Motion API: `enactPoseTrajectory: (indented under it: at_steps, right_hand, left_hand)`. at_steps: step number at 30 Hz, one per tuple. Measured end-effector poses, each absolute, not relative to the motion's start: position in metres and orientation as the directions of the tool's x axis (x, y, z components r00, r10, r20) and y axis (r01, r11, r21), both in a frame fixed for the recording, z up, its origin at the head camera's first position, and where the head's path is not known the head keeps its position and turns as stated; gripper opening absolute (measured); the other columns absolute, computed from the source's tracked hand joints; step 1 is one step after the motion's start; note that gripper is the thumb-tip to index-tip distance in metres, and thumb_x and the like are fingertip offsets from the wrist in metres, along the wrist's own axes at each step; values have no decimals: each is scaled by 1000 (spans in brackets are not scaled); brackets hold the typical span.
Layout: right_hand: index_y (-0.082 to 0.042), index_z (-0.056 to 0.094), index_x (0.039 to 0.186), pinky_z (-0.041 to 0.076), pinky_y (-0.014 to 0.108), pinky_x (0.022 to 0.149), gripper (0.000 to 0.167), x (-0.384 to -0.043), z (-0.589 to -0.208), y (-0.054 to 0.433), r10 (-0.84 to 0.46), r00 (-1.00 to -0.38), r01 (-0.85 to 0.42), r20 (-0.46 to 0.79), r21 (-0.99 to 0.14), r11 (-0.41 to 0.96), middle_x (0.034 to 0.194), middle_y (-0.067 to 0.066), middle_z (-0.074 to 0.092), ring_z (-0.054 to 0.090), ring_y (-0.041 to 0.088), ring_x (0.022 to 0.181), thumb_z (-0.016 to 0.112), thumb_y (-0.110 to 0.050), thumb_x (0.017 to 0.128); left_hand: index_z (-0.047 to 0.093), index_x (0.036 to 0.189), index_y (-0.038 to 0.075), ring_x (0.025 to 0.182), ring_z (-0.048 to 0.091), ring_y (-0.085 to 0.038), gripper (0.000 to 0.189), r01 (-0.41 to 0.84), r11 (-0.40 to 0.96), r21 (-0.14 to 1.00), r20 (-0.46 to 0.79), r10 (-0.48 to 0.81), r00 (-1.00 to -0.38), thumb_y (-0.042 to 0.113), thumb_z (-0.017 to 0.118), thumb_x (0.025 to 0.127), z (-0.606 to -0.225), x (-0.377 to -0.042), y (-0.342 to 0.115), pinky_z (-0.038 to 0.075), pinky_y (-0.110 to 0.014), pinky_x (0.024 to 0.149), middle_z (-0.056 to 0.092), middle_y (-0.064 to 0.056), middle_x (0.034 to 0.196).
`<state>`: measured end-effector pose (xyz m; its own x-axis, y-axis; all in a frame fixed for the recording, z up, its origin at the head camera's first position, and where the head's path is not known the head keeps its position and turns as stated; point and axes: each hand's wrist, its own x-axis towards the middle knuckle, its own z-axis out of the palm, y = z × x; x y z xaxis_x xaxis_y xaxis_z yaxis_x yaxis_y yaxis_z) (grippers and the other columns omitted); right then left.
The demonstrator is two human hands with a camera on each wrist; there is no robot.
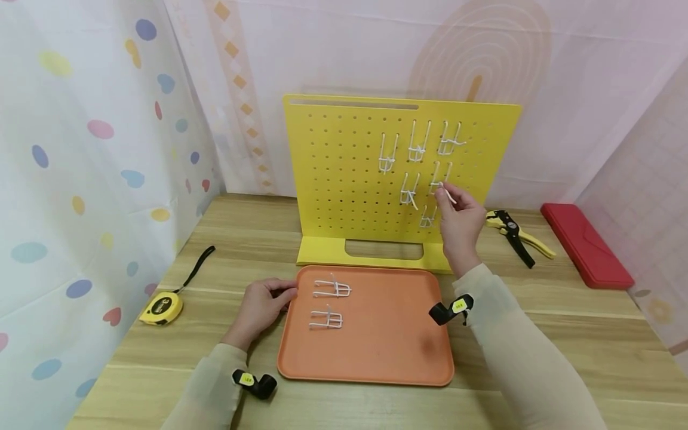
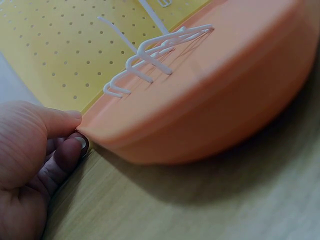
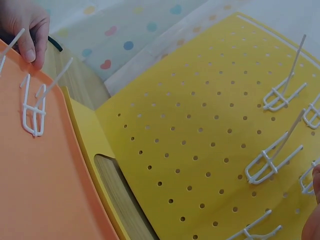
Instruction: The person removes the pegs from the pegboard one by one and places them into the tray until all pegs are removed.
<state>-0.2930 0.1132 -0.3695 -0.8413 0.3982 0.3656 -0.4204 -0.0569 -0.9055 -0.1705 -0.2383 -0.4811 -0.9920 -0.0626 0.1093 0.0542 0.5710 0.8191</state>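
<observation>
My right hand (image 1: pixel 461 224) pinches the prong of a white wire pegboard hook (image 1: pixel 434 184), which sits against the yellow pegboard (image 1: pixel 344 173). In the right wrist view only a bit of that hand (image 3: pixel 314 207) shows at the right edge, partly covering the hook. Several other white hooks hang around it on the board's right half. My left hand (image 1: pixel 263 307) holds the left rim of the orange tray (image 1: pixel 387 334), thumb above and a finger below in the left wrist view. Two white hooks, an upper one (image 1: pixel 334 289) and a lower one (image 1: pixel 326 321), lie on the tray's left side.
A yellow tape measure (image 1: pixel 163 307) with a black strap lies at the left. Right of the pegboard are yellow-and-black pliers (image 1: pixel 513 230) and a red case (image 1: pixel 587 245). The pegboard's foot touches or nearly touches the tray's far edge. Patterned cloth hangs behind.
</observation>
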Motion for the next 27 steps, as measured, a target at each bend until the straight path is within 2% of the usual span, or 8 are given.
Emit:
enactPoseTrajectory:
  at_steps: [7, 14, 23, 27]
  right_hand:
    - [1, 72, 107, 54, 24, 80, 26, -280, -369, 120, 390, -821, -478, 416, -876, -71, 102, 11, 71, 69, 15, 90, 74, -12, 85]
    - [3, 73, 101, 54, 23, 76, 22, -258, -371, 130, 413, -796, -527, 442, -842, -115, 94, 11, 73, 70, 14, 81, 76, -7, 82]
    - [15, 68, 102, 55, 23, 70, 26, -220, -385, 139, 336, -804, -559, 491, -816, -147, 88, 10, 73, 69, 13, 74, 74, -1, 82]
    - [15, 70, 98, 55, 21, 70, 19, -205, -396, 136, 286, -794, -575, 537, -815, -65, 89, 9, 73, 68, 10, 76, 72, 4, 83]
  left_hand:
    - [75, 104, 7, 76, 64, -15, 16, 58, 559, 827, 112, -63, -992, 14, 69, 90, -483, -170, -239, 54, -25, 63, 71, -7, 96]
    - [75, 104, 8, 75, 64, -15, 17, 58, 560, 827, 115, -67, -991, 15, 70, 90, -485, -169, -239, 54, -26, 62, 71, -7, 95]
    - [75, 103, 8, 72, 64, -14, 16, 70, 558, 827, 124, -59, -991, 15, 70, 90, -485, -171, -240, 54, -26, 61, 71, -6, 93]
    - [75, 103, 8, 71, 64, -14, 16, 78, 550, 832, 128, -55, -990, 15, 70, 90, -485, -171, -241, 53, -26, 60, 71, -6, 92]
